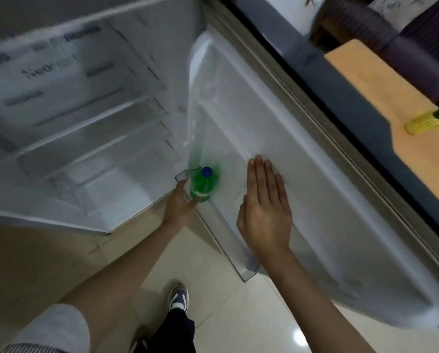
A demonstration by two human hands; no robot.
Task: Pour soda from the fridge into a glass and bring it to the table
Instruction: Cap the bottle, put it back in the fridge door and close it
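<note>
one green plastic soda bottle [202, 186] with a blue cap stands upright in the clear door shelf [246, 272] of the open white fridge [85, 110]. the left hand [180, 205] is at the bottle's near side, fingers [194, 201] by its base; blur hides whether they curl round it. right of the bottle, the right hand [264, 212] is flat, fingers [259, 174] straight and pressed together. a wooden counter [391, 98] lies far right of the bottle.

One marking only, on the fridge's rear inner panel [48, 68] — dark lettering beginning "Neo"; the remaining letters too blurred to read.
</note>
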